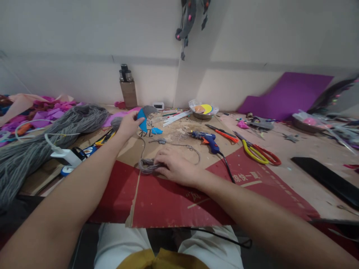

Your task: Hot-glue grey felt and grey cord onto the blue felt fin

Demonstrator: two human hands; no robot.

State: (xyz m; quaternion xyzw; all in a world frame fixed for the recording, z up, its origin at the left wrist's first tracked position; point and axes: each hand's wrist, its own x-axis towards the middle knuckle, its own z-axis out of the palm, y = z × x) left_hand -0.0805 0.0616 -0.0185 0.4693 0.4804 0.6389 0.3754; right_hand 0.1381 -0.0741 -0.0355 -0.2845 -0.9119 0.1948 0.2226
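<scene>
My left hand (131, 125) reaches to the back of the cardboard, its fingers closed on a blue felt piece (143, 120). A gray felt piece (149, 110) lies right behind the blue one. Nearer to me, my right hand (172, 166) has its fingers closed on a looped bundle of gray cord (148, 165) resting on the cardboard (159, 201). From the bundle a thin cord runs up towards the left hand, and another strand with a small knotted piece (162, 141) curves behind the right hand. A second blue scrap (156, 130) lies flat beyond it.
A blue glue gun (206, 140), orange-handled tool (224, 134) and red-yellow scissors (259, 151) lie right of my hands. Gray yarn (64, 130) and a white plug (66, 157) are left. Behind stand a wooden block (128, 94) and a bowl (202, 115); a black case (327, 179) lies far right.
</scene>
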